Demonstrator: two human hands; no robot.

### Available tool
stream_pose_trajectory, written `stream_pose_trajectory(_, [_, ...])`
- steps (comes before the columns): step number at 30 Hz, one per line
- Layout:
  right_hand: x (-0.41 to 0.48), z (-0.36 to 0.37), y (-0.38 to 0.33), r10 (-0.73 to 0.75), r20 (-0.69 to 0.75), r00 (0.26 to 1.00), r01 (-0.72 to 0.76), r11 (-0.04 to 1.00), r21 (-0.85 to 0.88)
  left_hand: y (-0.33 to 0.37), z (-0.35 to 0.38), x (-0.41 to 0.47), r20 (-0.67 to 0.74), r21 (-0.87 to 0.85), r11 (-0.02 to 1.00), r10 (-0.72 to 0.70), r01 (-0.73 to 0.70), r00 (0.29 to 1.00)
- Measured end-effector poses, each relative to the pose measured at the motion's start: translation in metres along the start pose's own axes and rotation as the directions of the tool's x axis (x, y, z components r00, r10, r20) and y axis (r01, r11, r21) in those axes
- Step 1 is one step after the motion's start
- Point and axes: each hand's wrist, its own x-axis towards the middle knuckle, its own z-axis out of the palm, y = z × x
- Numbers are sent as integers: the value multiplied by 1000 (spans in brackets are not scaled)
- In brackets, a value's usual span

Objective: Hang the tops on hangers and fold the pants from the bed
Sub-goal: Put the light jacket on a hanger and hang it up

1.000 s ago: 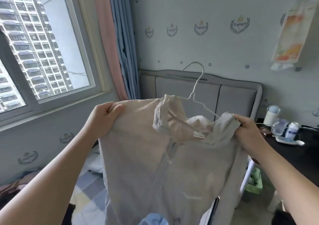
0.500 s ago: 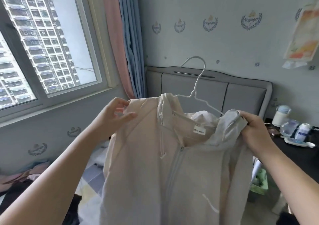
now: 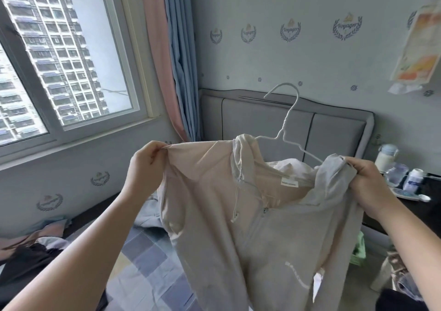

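A light beige zip-up hooded jacket [image 3: 267, 234] hangs in the air in front of me, held up by both shoulders. My left hand [image 3: 145, 165] pinches the fabric of its left shoulder. My right hand [image 3: 365, 181] grips the right shoulder, bunched with the hood. A white wire hanger [image 3: 286, 129] sits inside the neck opening, its hook sticking up above the collar. The hanger's left arm is hidden under the fabric. Its right arm shows bare down to my right hand. Below lies the bed [image 3: 152, 263] with a checked blue sheet.
Dark clothes [image 3: 26, 263] lie on the bed's left side, a grey-blue garment [image 3: 148, 212] behind the jacket. The grey headboard [image 3: 334, 131] stands against the wall. A dark bedside table [image 3: 424, 196] at right carries bottles and a cup. Window and curtains are at left.
My left hand let go briefly, then pinched the left shoulder again and pulled it out to the left. The jacket now hangs wider across the hanger. My right hand kept its grip.
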Motion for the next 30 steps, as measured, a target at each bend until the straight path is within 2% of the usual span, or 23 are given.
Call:
stream_pose_trajectory(5, [-2, -5, 5, -33, 17, 999, 33, 999, -28, -4, 4, 0, -132, 19, 995, -95, 98, 987])
stream_pose_trajectory(8, [-1, -12, 7, -31, -20, 999, 31, 999, -18, -17, -8, 3, -171, 138, 990, 18, 6, 985])
stream_pose_trajectory(10, [-1, -18, 8, -17, -42, 999, 17, 1000, -8, -30, -19, 5, -19, 277, 952, 144, -133, 989])
stream_pose_trajectory(12, [0, -21, 6, -27, -54, 998, 25, 999, -39, -43, -28, 5, 212, 383, 892, 169, -241, 963])
stream_pose_trajectory(14, [0, -20, 1, -35, -66, 997, 30, 997, -69, -56, -31, 4, 377, 501, 818, 87, -282, 922])
stream_pose_trajectory(16, [0, -16, -2, -45, -78, 996, 38, 995, -90, -69, -29, 0, 450, 612, 746, -53, -265, 891])
stream_pose_trajectory(20, [0, -11, -3, -68, -55, 996, 59, 987, -149, -91, -25, -15, 354, 698, 716, -385, 34, 852])
stream_pose_trajectory(22, [-1, -10, -1, -67, -33, 997, 61, 986, -153, -100, -21, -25, 345, 722, 686, -469, 90, 813])
stream_pose_trajectory(24, [-2, -9, 1, -64, -21, 998, 60, 986, -153, -102, -13, -34, 421, 670, 737, -476, 89, 772])
stream_pose_trajectory(26, [-2, -8, 2, -63, -6, 998, 62, 986, -156, -92, 0, -39, 518, 482, 869, -386, 113, 763])
stream_pose_trajectory(28, [-2, -3, 0, -79, 6, 997, 79, 982, -171, -68, 12, -38, 498, 280, 950, -264, 135, 826])
stream_pose_trajectory(30, [-2, 4, -4, -95, 25, 995, 98, 978, -186, -37, 22, -33, 467, 116, 992, -105, 57, 878])
